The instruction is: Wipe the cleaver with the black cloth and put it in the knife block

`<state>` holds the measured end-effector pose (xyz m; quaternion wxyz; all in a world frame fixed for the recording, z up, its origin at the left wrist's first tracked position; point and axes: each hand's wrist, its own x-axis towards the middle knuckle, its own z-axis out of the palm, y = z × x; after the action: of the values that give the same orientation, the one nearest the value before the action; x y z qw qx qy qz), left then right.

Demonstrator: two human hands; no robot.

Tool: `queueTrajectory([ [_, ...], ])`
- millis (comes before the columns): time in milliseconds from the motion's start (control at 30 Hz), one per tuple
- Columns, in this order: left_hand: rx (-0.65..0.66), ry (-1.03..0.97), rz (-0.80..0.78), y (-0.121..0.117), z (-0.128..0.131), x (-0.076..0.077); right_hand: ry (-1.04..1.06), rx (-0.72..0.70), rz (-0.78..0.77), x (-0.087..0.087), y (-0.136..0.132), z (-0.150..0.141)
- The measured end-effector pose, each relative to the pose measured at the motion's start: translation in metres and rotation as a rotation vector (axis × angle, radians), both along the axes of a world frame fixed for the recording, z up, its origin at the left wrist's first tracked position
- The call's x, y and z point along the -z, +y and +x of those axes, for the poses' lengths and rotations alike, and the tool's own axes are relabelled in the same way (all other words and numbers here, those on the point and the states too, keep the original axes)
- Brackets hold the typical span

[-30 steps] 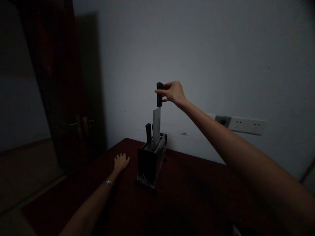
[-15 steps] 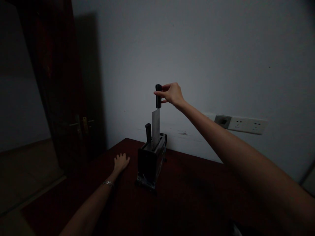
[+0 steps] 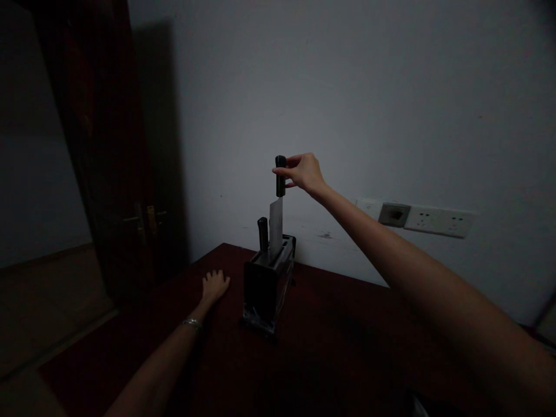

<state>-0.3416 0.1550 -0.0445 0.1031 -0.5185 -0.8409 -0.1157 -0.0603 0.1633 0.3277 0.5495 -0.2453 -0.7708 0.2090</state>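
Note:
A dark knife block stands on a dark red table near the wall. My right hand pinches the black handle of a cleaver, holding it upright with the lower part of its wide blade inside a slot of the block. A second knife's black handle sticks up from the block just left of the blade. My left hand lies flat on the table left of the block, fingers stretched out, a bracelet on its wrist.
A white socket strip is fixed on the wall at the right. A dark wooden door with a brass handle stands open at the left, past the table's corner. The room is dim.
My right hand has lowered the cleaver, so more of its blade is now inside the block. My left hand has stayed flat on the table.

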Motion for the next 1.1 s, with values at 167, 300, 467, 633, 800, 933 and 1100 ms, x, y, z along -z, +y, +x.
queueTrajectory([
  [167, 0.005, -0.005, -0.003, -0.001, 0.001, -0.002, -0.003, 0.006, 0.009, 0.014, 0.001, 0.000],
  [300, 0.003, -0.017, -0.004, -0.002, 0.003, -0.004, -0.019, 0.047, 0.018, 0.031, 0.003, 0.000],
  [467, 0.004, -0.028, -0.005, -0.004, 0.005, -0.007, -0.077, 0.111, 0.063, 0.055, 0.006, 0.001],
  [633, 0.004, -0.023, 0.006, -0.005, 0.006, -0.007, -0.119, 0.123, 0.079, 0.082, 0.004, 0.004],
  [800, -0.002, -0.033, -0.008, -0.004, 0.005, -0.006, -0.142, 0.139, 0.038, 0.105, 0.003, 0.007],
  [933, -0.001, -0.024, -0.004, -0.004, 0.005, -0.005, -0.171, 0.164, 0.014, 0.117, 0.000, 0.009],
  [1100, 0.008, -0.016, 0.004, -0.003, 0.003, -0.004, -0.202, 0.195, -0.003, 0.127, -0.005, 0.010],
])
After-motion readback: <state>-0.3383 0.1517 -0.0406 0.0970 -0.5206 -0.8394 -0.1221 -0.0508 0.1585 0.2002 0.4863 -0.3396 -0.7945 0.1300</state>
